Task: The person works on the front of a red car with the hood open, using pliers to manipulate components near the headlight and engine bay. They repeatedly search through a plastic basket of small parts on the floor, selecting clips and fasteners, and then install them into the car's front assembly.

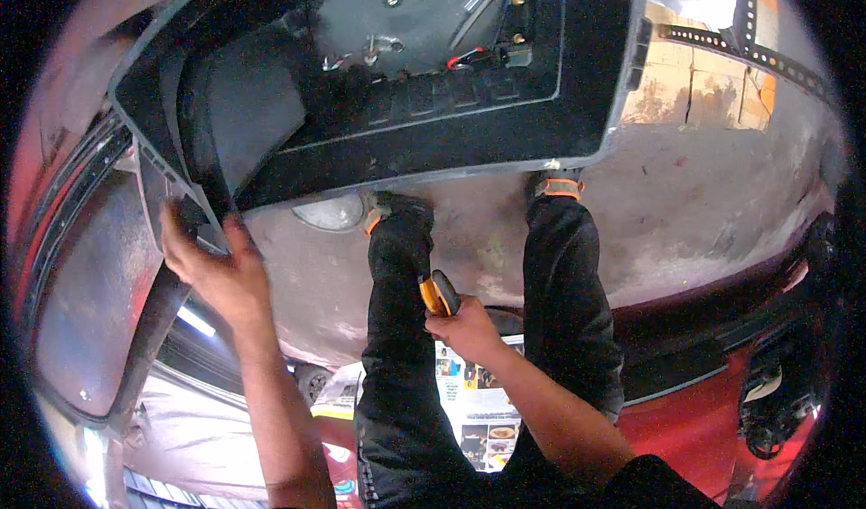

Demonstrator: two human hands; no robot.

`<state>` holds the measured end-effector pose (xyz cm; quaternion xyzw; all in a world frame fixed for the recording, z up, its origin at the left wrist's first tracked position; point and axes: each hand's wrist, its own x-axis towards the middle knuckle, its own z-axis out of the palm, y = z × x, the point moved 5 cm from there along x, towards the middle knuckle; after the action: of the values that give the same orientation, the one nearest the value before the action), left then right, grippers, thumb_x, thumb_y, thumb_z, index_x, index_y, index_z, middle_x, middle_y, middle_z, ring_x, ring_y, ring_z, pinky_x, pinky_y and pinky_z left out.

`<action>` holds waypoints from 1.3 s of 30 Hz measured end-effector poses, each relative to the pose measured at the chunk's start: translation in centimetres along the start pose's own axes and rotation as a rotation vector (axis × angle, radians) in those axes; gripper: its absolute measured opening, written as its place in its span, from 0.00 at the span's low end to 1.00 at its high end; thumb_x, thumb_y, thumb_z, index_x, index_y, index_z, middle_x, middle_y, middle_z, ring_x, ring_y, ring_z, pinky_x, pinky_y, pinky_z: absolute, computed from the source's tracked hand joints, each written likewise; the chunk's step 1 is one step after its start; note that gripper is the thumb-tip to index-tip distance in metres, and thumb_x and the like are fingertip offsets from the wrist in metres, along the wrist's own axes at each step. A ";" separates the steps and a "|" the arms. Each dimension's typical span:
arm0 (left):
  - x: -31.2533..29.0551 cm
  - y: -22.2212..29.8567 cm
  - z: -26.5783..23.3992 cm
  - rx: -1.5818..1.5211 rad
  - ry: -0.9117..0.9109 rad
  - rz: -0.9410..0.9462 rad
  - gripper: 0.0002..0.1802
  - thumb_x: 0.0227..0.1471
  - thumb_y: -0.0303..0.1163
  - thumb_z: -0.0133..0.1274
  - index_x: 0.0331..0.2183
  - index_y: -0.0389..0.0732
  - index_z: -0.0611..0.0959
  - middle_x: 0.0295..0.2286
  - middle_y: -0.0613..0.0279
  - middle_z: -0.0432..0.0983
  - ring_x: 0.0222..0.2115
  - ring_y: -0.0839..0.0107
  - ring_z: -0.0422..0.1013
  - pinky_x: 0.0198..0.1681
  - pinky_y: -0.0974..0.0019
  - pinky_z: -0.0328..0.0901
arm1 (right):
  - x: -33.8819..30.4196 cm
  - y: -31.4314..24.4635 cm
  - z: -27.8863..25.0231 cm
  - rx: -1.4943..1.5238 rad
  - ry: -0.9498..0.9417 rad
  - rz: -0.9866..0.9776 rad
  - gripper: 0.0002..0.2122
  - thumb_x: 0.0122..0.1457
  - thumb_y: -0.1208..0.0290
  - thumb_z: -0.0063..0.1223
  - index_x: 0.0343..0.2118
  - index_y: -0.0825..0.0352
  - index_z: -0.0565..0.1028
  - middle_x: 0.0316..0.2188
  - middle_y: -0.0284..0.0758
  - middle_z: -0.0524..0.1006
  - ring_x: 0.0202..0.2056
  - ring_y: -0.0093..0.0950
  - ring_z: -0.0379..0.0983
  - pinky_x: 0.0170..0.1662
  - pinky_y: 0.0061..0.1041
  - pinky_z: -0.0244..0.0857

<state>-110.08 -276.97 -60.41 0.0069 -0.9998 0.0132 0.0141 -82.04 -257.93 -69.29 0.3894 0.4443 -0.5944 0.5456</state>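
My left hand (216,270) is closed round the lower end of a dark plastic piece with a curved edge (200,152). This piece lies across the near left corner of a large black tray (433,139); whether the two are joined I cannot tell. My right hand (465,328) grips a yellow-and-black handled tool (437,294) between my legs, and its working end is not clear to see. Inside the tray lie several small metal parts (383,47) and a red-and-black tool (467,60).
Newspaper (478,401) lies below my right hand. A round pale disc (332,213) sits by my left shoe. To the left stands a dark panel (99,310), and a red car body (677,428) is at the lower right. Cardboard (699,85) and a perforated metal frame (749,49) are at upper right.
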 end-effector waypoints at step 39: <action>1.4 18.0 23.3 -0.277 -0.822 0.307 0.30 0.48 0.40 0.58 0.54 0.46 0.74 0.46 0.40 0.74 0.50 0.44 0.67 0.53 0.45 0.64 | 1.0 0.3 1.2 0.321 -0.058 0.039 0.06 0.50 0.74 0.59 0.29 0.68 0.74 0.19 0.30 0.73 0.19 0.22 0.68 0.24 0.25 0.62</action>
<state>-112.40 -259.65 -84.09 -0.1388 -0.9042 -0.1226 -0.3848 -81.84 -259.32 -69.91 0.4627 0.3204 -0.6580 0.5003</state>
